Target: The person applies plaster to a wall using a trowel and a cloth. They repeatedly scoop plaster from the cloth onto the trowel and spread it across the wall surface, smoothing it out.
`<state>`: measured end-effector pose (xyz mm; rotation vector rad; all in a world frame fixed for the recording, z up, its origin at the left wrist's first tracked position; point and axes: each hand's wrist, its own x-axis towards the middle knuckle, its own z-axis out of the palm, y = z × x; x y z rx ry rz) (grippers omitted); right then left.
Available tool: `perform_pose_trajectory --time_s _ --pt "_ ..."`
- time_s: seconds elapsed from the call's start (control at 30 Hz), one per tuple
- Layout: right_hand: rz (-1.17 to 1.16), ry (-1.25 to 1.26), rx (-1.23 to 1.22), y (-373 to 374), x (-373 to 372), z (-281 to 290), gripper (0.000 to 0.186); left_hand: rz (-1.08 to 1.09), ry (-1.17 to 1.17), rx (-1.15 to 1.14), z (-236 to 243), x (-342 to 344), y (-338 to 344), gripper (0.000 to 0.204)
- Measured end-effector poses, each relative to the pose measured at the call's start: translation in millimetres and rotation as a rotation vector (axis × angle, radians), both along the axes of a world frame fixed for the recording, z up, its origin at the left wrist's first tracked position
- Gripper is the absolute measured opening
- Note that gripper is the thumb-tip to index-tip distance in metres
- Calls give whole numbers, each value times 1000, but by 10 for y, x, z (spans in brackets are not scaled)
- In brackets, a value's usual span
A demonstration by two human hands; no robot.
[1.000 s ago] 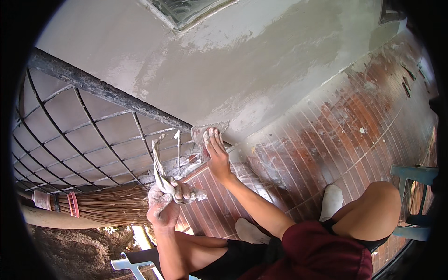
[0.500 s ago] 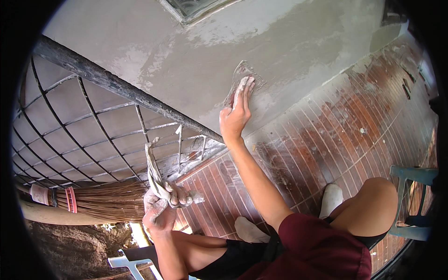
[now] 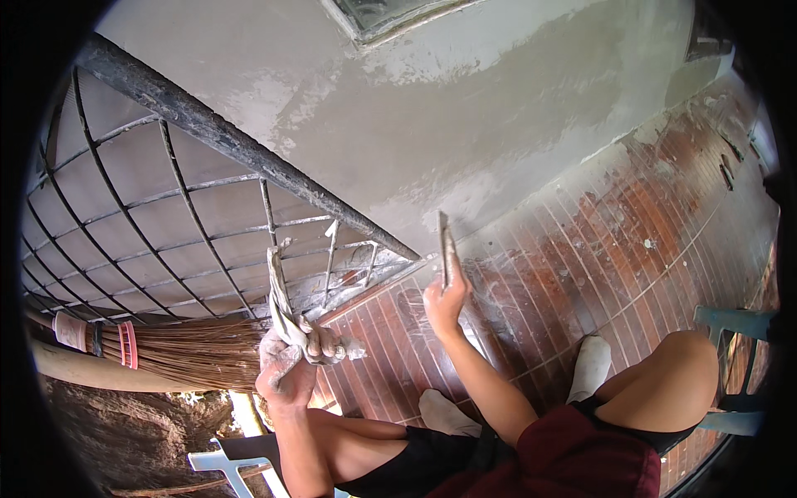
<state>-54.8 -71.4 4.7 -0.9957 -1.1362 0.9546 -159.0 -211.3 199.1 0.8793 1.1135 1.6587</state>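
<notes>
My right hand (image 3: 447,307) is closed on a thin flat scraper (image 3: 446,242), seen nearly edge-on and pointing up. It is held in front of the wall's lower edge, apart from the wall. The grey wall (image 3: 448,124) carries smooth wet-looking filler with whiter patches. At the lower left, my left hand (image 3: 286,365), smeared with white paste, is wrapped round a crumpled, paste-coated plastic bag (image 3: 281,290). One end of the bag sticks up; the other pokes out past the fingers.
A metal grille (image 3: 187,191) with a thick dark rail (image 3: 224,137) slants across the left. Beneath it lies a stick broom (image 3: 191,353). Reddish-brown tiles (image 3: 540,286) streaked with white cover the floor. A blue-green plastic stool (image 3: 735,319) stands right; a window frame (image 3: 365,35) is above.
My right hand has drawn the scraper off the wall, down toward me, turning it edge-on. My left hand keeps its hold on the bag. The view has shifted slightly.
</notes>
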Motion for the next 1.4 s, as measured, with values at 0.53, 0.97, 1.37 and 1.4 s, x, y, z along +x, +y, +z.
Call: perform_pose_trajectory --time_s 0.53,0.97,1.37,1.4 --pt "56 -156 107 325 -691 -7 75 -24 -15 12 -13 80 128 32" --pt "-386 383 -256 2088 1440 -520 56 -45 -5 -253 -164 373 429 34" --pt "-529 -29 81 2595 871 420 65 27 91 -248 138 945 636 33" --pt "-466 -35 96 2381 721 404 66 2 73 -219 152 991 680 34"
